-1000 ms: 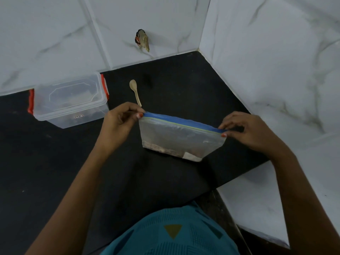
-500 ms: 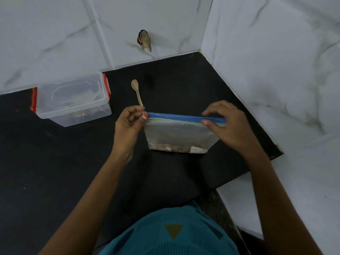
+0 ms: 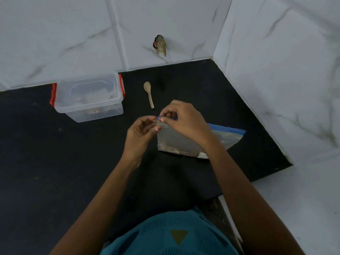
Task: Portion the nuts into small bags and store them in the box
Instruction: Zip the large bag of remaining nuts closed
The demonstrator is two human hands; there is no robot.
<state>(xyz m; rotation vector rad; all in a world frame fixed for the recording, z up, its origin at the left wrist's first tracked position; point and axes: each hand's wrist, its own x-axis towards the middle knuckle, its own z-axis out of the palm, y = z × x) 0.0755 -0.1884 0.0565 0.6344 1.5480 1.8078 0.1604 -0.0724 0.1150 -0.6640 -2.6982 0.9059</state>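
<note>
A clear zip bag [image 3: 176,142] with a blue seal strip stands upright on the black counter [image 3: 55,162], a thin layer of nuts at its bottom. My left hand [image 3: 140,130] pinches the bag's top left corner. My right hand [image 3: 184,120] pinches the seal strip right beside it, its forearm crossing in front of the bag's middle. The strip's right end [image 3: 231,130] sticks out past my right wrist. A clear plastic box [image 3: 88,97] with red clips and its lid on stands at the back left.
A small wooden spoon [image 3: 149,94] lies between the box and my hands. White marble-look tile walls close the back and right sides. A small dark object [image 3: 160,45] is stuck to the back wall. The counter ends at a white ledge [image 3: 294,190] on the right.
My right hand has slid along the seal strip from the bag's right end to its left corner, meeting my left hand. The bag has stayed in about the same place.
</note>
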